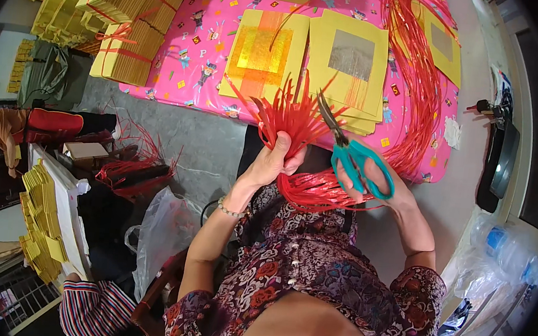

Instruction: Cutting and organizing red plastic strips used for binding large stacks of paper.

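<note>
My left hand is closed round a bundle of red plastic strips. Their cut ends fan out above the fist, and the rest of the bundle droops over my lap, below my right hand. Scissors with teal handles are in my right hand, its fingers through the loops. The blades point up and to the left, beside the fanned ends; whether they touch any strip I cannot tell. Just beyond lie two piles of yellow paper sheets, one with a gold square, one with a silver square.
More long red strips run down the right of the pink-covered table. Tied yellow paper bundles stand at its left. A clear plastic bag and a person's striped sleeve are at lower left; plastic bottles are at right.
</note>
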